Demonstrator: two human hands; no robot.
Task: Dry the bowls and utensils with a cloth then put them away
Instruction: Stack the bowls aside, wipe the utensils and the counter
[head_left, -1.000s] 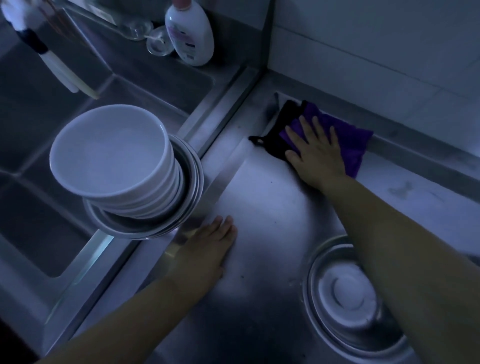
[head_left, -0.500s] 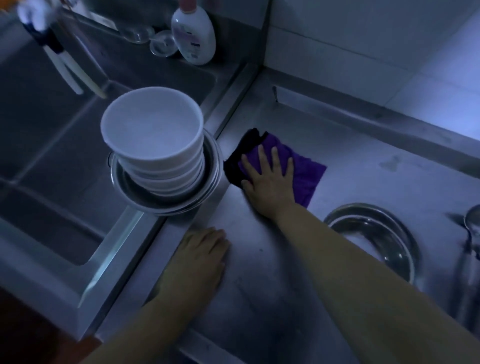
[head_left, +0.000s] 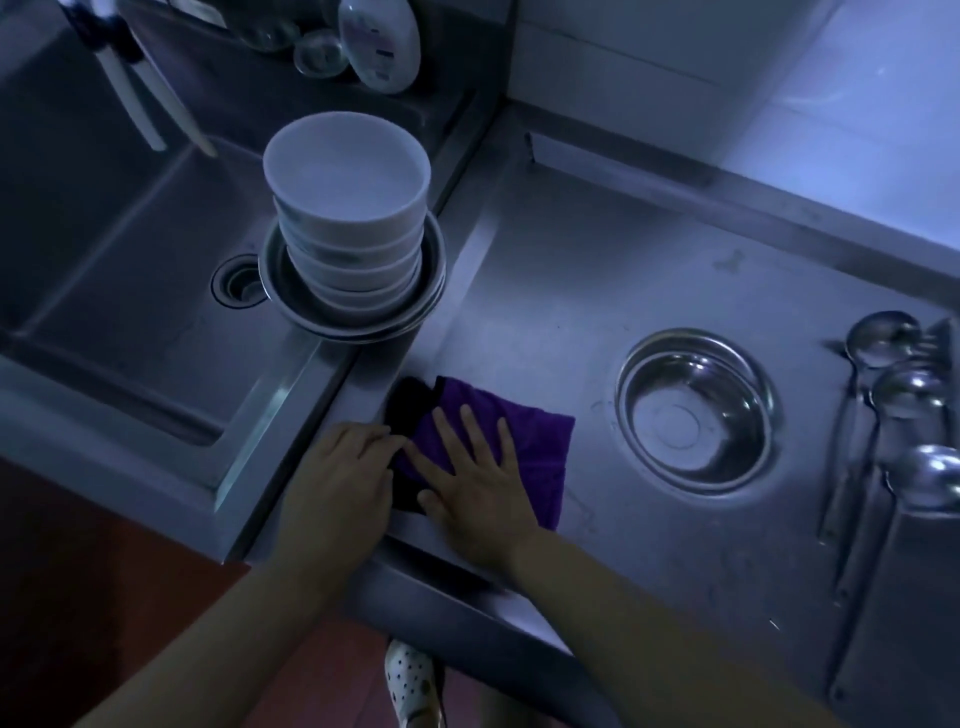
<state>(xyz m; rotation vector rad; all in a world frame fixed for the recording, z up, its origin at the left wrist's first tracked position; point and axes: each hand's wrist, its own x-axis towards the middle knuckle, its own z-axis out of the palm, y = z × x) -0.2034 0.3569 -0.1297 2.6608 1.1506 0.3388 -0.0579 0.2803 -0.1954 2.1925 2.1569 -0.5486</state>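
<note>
A purple and black cloth (head_left: 540, 441) lies flat on the steel counter (head_left: 597, 270) near its front edge. My right hand (head_left: 478, 483) presses on it with fingers spread. My left hand (head_left: 337, 483) rests beside it at the counter's front edge, its fingertips touching the cloth's black end. A stack of white bowls (head_left: 348, 208) stands in steel dishes (head_left: 358, 317) on the ledge between sink and counter. A single steel bowl (head_left: 696, 410) sits on the counter to the right. Several steel ladles (head_left: 904, 395) lie at the far right.
A deep steel sink (head_left: 130, 270) with a drain lies to the left. A white bottle (head_left: 382, 44) and glass items stand at the back corner. Tiled wall rises behind the counter. A spotted shoe (head_left: 413, 680) shows on the floor below.
My right hand has dragged the cloth from the back corner to the counter's front edge. My left hand now touches the cloth. The view has tilted back, showing the ladles.
</note>
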